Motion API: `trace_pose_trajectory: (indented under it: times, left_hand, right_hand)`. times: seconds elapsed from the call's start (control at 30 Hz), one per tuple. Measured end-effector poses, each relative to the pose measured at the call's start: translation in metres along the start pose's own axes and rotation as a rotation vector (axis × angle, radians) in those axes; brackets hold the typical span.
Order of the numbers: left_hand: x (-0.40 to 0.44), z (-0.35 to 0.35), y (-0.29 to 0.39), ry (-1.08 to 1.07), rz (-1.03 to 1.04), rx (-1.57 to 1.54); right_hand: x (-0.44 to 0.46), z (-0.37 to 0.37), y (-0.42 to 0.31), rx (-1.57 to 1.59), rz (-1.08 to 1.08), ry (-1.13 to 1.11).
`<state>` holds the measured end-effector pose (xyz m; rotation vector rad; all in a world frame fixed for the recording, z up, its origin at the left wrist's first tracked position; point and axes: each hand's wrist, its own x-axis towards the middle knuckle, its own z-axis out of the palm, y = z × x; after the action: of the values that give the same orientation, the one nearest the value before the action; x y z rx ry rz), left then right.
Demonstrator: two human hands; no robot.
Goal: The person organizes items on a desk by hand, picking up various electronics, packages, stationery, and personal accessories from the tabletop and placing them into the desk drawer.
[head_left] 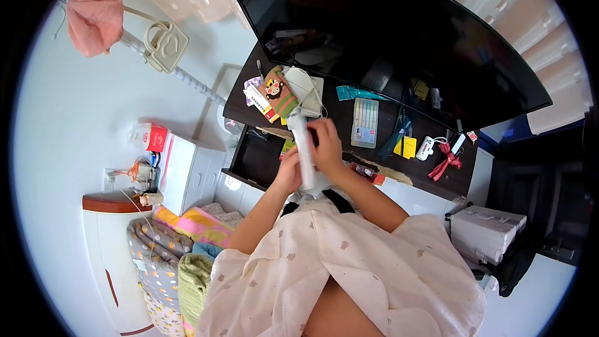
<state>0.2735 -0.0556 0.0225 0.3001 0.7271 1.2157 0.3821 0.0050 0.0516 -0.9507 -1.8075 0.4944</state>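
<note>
A long, narrow white object [302, 150] stretches between my hands over the desk's front edge; its exact kind is not clear. My left hand [289, 170] is closed on its lower left side. From the right, my right hand [326, 143] bends its fingers around it, with a small dark patch near the fingertips that I cannot make out. The object's upper end almost meets a brown and green cartoon-print pouch [278, 92] on the desk. Below and left of my hands, a dark drawer [254, 157] is pulled out.
Behind the desk items stands a large black monitor [399, 31]. A case of pens [365, 123], yellow sticky notes [405, 147], a white charger [425, 148] and a red ribbon [445, 162] lie to the right. White drawers [187, 168] stand left; a silver case [486, 231] stands right.
</note>
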Motion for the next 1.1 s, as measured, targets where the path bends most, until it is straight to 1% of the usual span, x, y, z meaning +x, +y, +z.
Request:
trace_pose_trajectory:
  times: [0.07, 0.13, 0.2, 0.23, 0.27, 0.33, 0.37, 0.4, 0.43, 0.47, 0.5, 0.53, 0.6, 0.67, 0.73, 0.77, 0.8, 0.87, 0.9, 0.93, 0.97, 1.03, 1.07, 1.1]
  left_hand:
    - [0.000, -0.013, 0.001, 0.130, 0.116, 0.065]
    - [-0.006, -0.029, 0.010, 0.271, 0.165, 0.153]
    - [-0.009, -0.040, 0.018, 0.241, 0.228, 0.133]
    - [-0.008, -0.039, 0.019, 0.238, 0.250, 0.170]
    - [-0.007, -0.035, 0.016, 0.243, 0.256, 0.165]
    - [-0.005, -0.014, 0.008, 0.196, 0.264, 0.226]
    - [-0.005, -0.015, 0.000, 0.135, 0.234, 0.158]
    - [-0.006, -0.017, -0.001, 0.142, 0.242, 0.150]
    - [-0.007, -0.019, -0.001, 0.132, 0.222, 0.227]
    - [-0.006, -0.022, 0.001, 0.119, 0.205, 0.308]
    - [-0.011, -0.022, 0.004, 0.142, 0.237, 0.346]
    - [-0.013, -0.029, 0.006, 0.152, 0.240, 0.334]
    - [-0.013, -0.039, 0.016, 0.093, 0.289, 0.480]
    - [-0.020, -0.042, 0.025, 0.087, 0.295, 0.450]
    - [-0.030, -0.045, 0.032, 0.057, 0.159, 0.452]
    - [-0.038, -0.047, 0.033, 0.016, 0.141, 0.480]
    - [-0.043, -0.045, 0.033, 0.024, 0.144, 0.474]
    - [-0.049, -0.041, 0.035, 0.118, 0.210, 0.347]
    - [-0.047, -0.046, 0.037, 0.192, 0.215, 0.281]
    - [-0.045, -0.054, 0.037, 0.229, 0.273, 0.251]
    - [-0.040, -0.063, 0.036, 0.254, 0.283, 0.151]
    - [-0.033, -0.066, 0.035, 0.296, 0.295, -0.033]
    - [-0.030, -0.063, 0.031, 0.296, 0.293, -0.038]
    - [-0.025, -0.062, 0.028, 0.273, 0.264, -0.172]
  right_hand:
    - [0.005, 0.011, 0.026, 0.138, 0.321, 0.124]
    - [0.013, 0.007, 0.033, 0.203, 0.476, 0.309]
    - [0.019, -0.005, 0.021, 0.159, 0.399, 0.402]
    - [0.019, -0.007, 0.006, 0.154, 0.331, 0.345]
    - [0.014, -0.001, 0.001, 0.170, 0.189, 0.243]
    - [-0.001, 0.017, -0.017, 0.164, -0.050, -0.042]
    - [-0.006, 0.023, -0.022, 0.100, -0.100, -0.112]
    - [-0.008, 0.028, -0.025, 0.035, -0.152, -0.181]
    - [-0.008, 0.032, -0.025, 0.039, -0.162, -0.194]
    - [-0.005, 0.039, -0.021, 0.050, -0.140, -0.158]
    - [-0.001, 0.043, -0.020, 0.061, -0.115, -0.126]
    - [0.000, 0.049, -0.021, 0.064, -0.117, -0.142]
    - [0.006, 0.063, -0.023, 0.004, -0.105, -0.073]
    - [0.011, 0.073, -0.019, 0.004, -0.084, -0.094]
    - [0.017, 0.087, -0.002, 0.080, 0.095, 0.004]
    - [0.023, 0.090, 0.013, 0.085, 0.184, -0.004]
    - [0.028, 0.088, 0.029, 0.090, 0.276, -0.012]
    - [0.034, 0.084, 0.048, 0.149, 0.379, 0.016]
    - [0.040, 0.076, 0.041, 0.123, 0.326, 0.056]
    - [0.048, 0.065, 0.023, 0.095, 0.273, 0.096]
    - [0.052, 0.057, 0.001, 0.118, 0.204, 0.128]
    - [0.036, 0.052, -0.028, 0.117, 0.090, -0.026]
    - [0.023, 0.055, -0.035, 0.146, -0.088, -0.126]
    - [0.011, 0.058, -0.046, 0.149, -0.249, -0.219]
